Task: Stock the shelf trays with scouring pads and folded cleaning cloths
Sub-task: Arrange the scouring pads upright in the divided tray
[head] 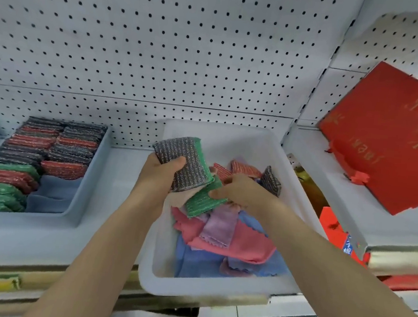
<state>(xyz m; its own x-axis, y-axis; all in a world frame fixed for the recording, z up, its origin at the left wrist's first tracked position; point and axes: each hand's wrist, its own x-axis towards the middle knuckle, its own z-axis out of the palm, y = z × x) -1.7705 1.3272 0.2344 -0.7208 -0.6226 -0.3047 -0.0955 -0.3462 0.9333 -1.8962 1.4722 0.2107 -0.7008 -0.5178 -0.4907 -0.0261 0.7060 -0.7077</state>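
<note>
My left hand grips a small stack of scouring pads, dark grey on top with green behind, above the white bin. My right hand pinches a green scouring pad lying just below that stack. The bin holds loose pink, purple and blue cleaning cloths, plus red pads and a dark pad at its far end. To the left, a grey shelf tray holds rows of upright green, red and dark scouring pads.
A white pegboard backs the shelf. Red boxes lean on the neighbouring shelf to the right, with more red packs below. The shelf edge carries a price strip.
</note>
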